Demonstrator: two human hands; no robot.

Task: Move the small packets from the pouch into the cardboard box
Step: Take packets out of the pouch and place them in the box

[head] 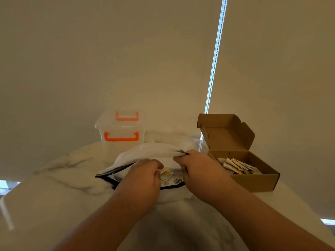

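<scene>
A: While your right hand (196,168) pinches the top edge of the pouch (145,153) and holds it up, keep that mouth wide, so your left hand (143,175) has room to come out without dragging the fabric along.

B: Agreed. Your left hand is at the opening, fingers curled onto the packets (166,173) that lie just inside the black-trimmed lip. It looks like a pinch on one or two, though I cannot tell how many you have.

A: Gather a few together instead of taking singles, and close your fingers fully before you lift. They look light and slick, so a loose grip could spill them on the tabletop (54,196).

B: Mind where they must go. The cardboard box (253,182) stands to your right, just beside your right hand, its lid flap up and a pile (235,165) already inside.

A: So your left hand has to cross your right wrist to reach it. Lift high enough to clear both the wrist and the box's near wall, then let go low over the pile.

B: The clear tub (121,136) with orange handles sits behind the pouch, away from that path. You can ignore it.
</scene>
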